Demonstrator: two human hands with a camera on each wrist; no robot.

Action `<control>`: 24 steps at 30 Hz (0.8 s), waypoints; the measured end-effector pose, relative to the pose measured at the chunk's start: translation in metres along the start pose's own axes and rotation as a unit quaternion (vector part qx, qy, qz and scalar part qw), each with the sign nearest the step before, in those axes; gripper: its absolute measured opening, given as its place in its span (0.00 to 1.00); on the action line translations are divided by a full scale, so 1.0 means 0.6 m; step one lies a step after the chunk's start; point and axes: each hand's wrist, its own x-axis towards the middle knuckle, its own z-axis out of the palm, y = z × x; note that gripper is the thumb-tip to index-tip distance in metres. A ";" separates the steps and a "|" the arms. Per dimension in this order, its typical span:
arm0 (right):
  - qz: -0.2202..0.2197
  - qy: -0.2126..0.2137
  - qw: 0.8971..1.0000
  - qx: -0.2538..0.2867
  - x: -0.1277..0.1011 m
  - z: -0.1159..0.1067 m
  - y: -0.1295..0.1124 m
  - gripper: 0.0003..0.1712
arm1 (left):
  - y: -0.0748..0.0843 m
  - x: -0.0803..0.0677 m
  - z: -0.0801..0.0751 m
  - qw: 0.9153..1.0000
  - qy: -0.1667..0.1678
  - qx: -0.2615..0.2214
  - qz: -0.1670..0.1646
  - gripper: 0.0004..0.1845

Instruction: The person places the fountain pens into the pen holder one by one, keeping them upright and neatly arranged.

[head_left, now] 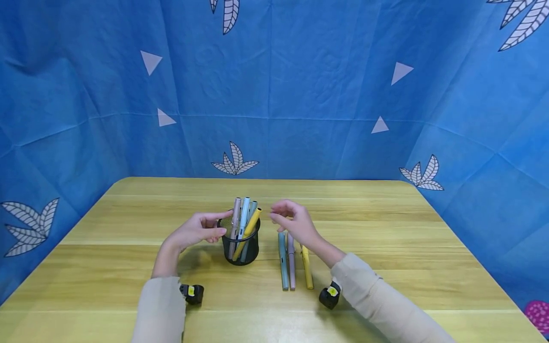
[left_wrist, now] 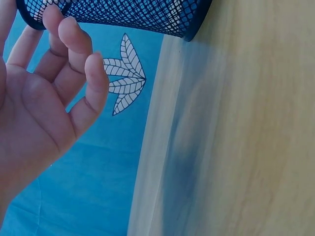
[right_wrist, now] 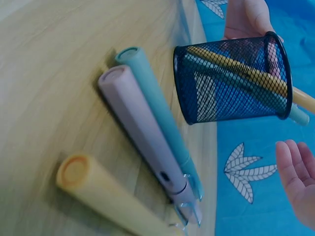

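Note:
A black mesh pen holder (head_left: 241,247) stands upright on the table with several pens leaning in it: a mauve pen (head_left: 235,219), a light blue pen (head_left: 244,214), a teal one partly hidden behind, and a yellow pen (head_left: 253,222). My left hand (head_left: 198,229) grips the holder's rim at its left side, thumb in front and index finger at the back. Off the holder's right side, my right hand (head_left: 296,221) is raised with loosely bent fingers and nothing in them. Below it lie a teal pen (head_left: 283,262), a light purple pen (head_left: 291,264) and a yellow pen (head_left: 307,269), side by side.
The wooden table (head_left: 386,228) has rounded far corners. Blue cloth (head_left: 300,85) with leaf and triangle prints hangs behind it and along both sides. A pink patterned object (head_left: 538,314) shows past the table's right edge.

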 end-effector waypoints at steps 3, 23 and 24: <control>0.009 0.004 1.000 0.005 -0.003 -0.007 0.005 0.11 | 0.000 0.000 0.000 1.000 0.000 0.000 0.000 0.27; 0.024 0.025 0.999 -0.028 -0.014 -0.055 0.086 0.13 | -0.002 0.001 0.000 1.000 0.006 0.005 -0.009 0.27; 0.029 0.025 0.999 -0.030 -0.015 -0.057 0.088 0.13 | -0.002 0.001 0.000 1.000 0.006 0.006 -0.009 0.27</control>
